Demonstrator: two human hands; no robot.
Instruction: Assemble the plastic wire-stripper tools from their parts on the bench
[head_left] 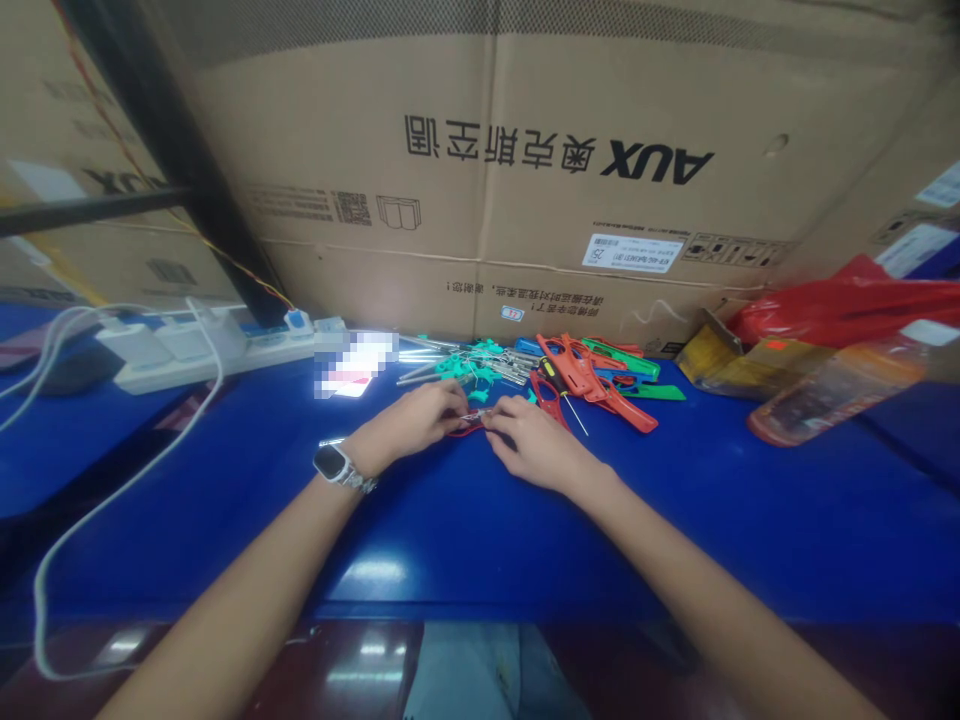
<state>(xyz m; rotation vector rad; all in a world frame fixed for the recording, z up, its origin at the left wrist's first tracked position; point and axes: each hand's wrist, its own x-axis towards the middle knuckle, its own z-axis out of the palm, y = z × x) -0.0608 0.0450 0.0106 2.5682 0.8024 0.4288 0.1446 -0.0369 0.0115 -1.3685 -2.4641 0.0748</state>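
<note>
My left hand [420, 424], with a watch on its wrist, and my right hand [534, 438] meet over the blue table. Their fingers are closed on a small red plastic piece [466, 431] with something light or metallic on it; its shape is mostly hidden. Just beyond lies a heap of green plastic parts [484, 365] with thin metal tubes [427, 355]. Right of that heap, red plastic shells [577, 370] lie piled with a green shell [626, 360]. Close to my right hand, a screwdriver [556, 378] with a yellow and black handle rests against the red shells.
A large cardboard box [480, 220] walls off the back of the table [465, 550]. At left are a power strip [217, 357] with white cables and a bright phone-like screen [356, 365]. An orange bottle [836, 390] lies by a yellow carton [739, 360] and red bag [825, 305].
</note>
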